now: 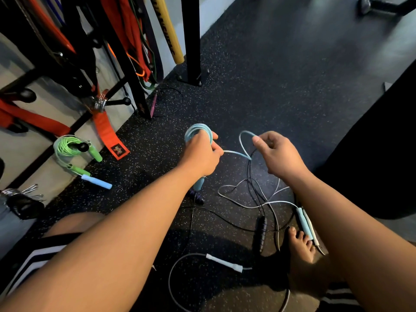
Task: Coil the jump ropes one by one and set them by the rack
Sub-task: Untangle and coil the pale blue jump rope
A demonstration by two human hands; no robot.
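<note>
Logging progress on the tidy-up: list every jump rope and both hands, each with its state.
light blue rope: partly coiled, the rest trailing to the floor.
green rope: coiled, lying by the rack.
black rope: uncoiled, tangled on the floor.
white rope: uncoiled on the floor.
left hand: grips the light blue coil.
right hand: pinches the light blue rope's free length.
</note>
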